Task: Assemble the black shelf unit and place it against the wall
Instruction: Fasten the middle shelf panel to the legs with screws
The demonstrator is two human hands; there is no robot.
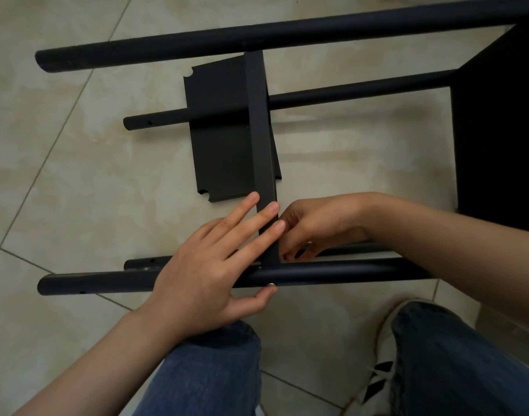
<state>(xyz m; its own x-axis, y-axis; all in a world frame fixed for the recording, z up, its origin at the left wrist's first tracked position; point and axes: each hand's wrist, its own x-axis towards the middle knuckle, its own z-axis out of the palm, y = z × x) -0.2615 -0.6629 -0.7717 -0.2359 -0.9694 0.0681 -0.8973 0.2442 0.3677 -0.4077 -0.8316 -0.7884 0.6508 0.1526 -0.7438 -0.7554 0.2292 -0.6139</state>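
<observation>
Left hand (203, 274): lies flat across the near tube (332, 273), fingers straight and spread, tips pressing the top edge of the shelf (258, 130); thumb reaches under the tube and touches a screw (270, 284); grips nothing.

Right hand (314, 226): just right of the left fingertips, on the other side of the shelf edge; fingers curled down into the corner where shelf meets near tube; cannot tell whether anything sits between them.

Shelf unit: lies on its side on the floor (77, 175), in front of both hands and stretching off to the right.

Shelf: stands on edge, running from the hands straight away to the far tube (257, 34); face slants down and left of the left hand, with notched corners showing.

Near tube: under the left palm, passing beneath the right forearm.

Screw: silver head in the near tube's side, at the left thumb tip.

Lower tubes: one (143, 262) just beyond the left hand's knuckles, close behind the near tube; another (347, 91) well beyond both hands, crossing the shelf face.

End panel (497, 130): broad and dark, right of the right forearm, joining the tubes.

Knees (212, 370): in blue jeans, below both wrists.

Shoe (380, 379): white with black stripes, below the right forearm.
</observation>
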